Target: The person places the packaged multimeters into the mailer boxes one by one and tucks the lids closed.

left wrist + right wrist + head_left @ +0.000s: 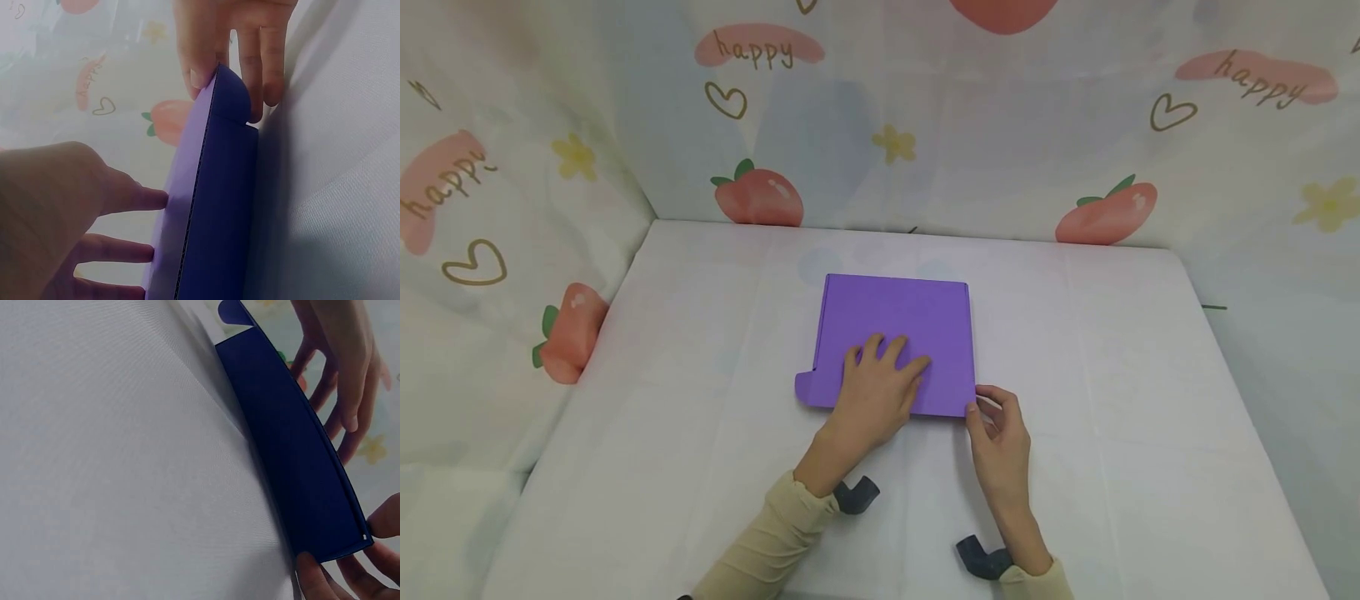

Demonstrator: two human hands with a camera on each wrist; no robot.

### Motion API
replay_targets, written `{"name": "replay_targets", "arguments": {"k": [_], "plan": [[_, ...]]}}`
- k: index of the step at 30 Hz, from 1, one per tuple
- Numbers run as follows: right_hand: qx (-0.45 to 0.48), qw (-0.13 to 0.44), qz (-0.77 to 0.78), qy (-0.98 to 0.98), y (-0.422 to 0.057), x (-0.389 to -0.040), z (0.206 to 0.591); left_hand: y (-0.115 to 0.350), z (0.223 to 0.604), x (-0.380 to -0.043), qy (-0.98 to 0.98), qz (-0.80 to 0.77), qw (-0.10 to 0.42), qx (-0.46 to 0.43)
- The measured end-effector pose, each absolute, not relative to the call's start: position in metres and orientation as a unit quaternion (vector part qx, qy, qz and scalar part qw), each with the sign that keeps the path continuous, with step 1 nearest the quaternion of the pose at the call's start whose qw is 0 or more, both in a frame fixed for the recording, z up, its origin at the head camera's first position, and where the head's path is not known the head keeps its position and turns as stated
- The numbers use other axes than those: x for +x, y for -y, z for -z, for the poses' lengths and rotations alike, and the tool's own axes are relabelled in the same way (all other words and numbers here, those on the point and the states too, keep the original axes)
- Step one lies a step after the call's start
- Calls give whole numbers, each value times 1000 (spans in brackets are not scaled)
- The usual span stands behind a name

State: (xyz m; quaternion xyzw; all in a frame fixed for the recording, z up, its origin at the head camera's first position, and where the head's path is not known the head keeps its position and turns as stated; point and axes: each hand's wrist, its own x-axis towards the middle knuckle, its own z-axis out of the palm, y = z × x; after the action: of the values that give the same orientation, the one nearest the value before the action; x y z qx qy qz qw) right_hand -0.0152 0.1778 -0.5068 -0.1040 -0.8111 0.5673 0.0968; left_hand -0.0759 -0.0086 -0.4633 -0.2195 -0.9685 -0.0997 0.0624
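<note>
My left hand (pixel 878 392), fingers spread, rests on top of purple cardboard box (pixel 895 308); my right hand (pixel 1003 446) pinches its near right corner. Box lies flat on white-covered bench (pixel 1120 375), tab (pixel 804 389) jutting out near left.

The purple box (pixel 895 312) is viewed downward from the head; its near side is shared by both close wrist views.

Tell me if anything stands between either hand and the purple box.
Nothing visible does. The left hand rests directly on top of the purple box, fingers spread, and the right hand touches its near right corner. The flap sticking out at the near left corner is clear of both hands.
</note>
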Motion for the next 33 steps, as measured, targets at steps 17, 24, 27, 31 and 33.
{"name": "replay_targets", "arguments": {"k": [17, 24, 27, 31, 33], "plan": [[-42, 139, -507, 849, -184, -20, 513, 9, 468, -75, 965, 110, 88, -223], [30, 169, -470, 866, -186, -24, 513, 17, 474, -70, 955, 178, 103, -216], [27, 158, -474, 866, -185, -23, 511, 25, 474, -65, 951, 205, 126, -194], [21, 142, -470, 871, -183, -24, 508, 40, 475, -56, 948, 237, 178, -118], [22, 136, -459, 878, -182, -25, 507, 50, 475, -52, 945, 250, 199, -74]]}}
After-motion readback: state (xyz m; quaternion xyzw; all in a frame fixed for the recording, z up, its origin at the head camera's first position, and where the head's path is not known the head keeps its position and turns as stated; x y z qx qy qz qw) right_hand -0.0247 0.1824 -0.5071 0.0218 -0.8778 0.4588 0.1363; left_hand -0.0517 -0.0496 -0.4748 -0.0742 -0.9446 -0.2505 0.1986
